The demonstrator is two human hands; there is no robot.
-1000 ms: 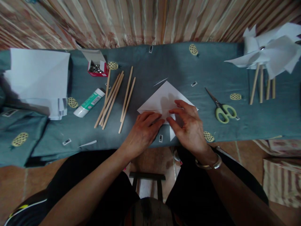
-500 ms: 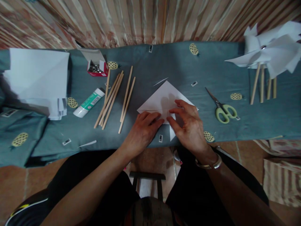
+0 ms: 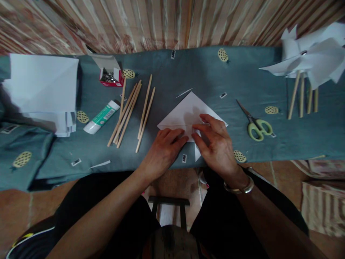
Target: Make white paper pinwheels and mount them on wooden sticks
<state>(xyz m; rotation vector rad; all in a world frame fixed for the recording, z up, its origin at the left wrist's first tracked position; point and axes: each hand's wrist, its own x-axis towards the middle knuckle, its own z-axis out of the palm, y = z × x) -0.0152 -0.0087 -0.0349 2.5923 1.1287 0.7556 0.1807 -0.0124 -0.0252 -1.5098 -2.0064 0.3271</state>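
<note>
Left of the scissors point(image 3: 257, 126), the folded white paper point(image 3: 185, 111) lies under the fingertips of the loosely curled left hand point(image 3: 164, 149) and the half-spread right hand point(image 3: 218, 147), whether pinched I can't tell, its long axis running sideways toward the scissors, its peak pointing away from the person.

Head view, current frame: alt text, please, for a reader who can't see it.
A person's left hand and right hand touch folded white paper on a teal patterned cloth. To the left lie wooden sticks, a white-and-green tube and an open red box; to the right, green-handled scissors and white pinwheels.
</note>
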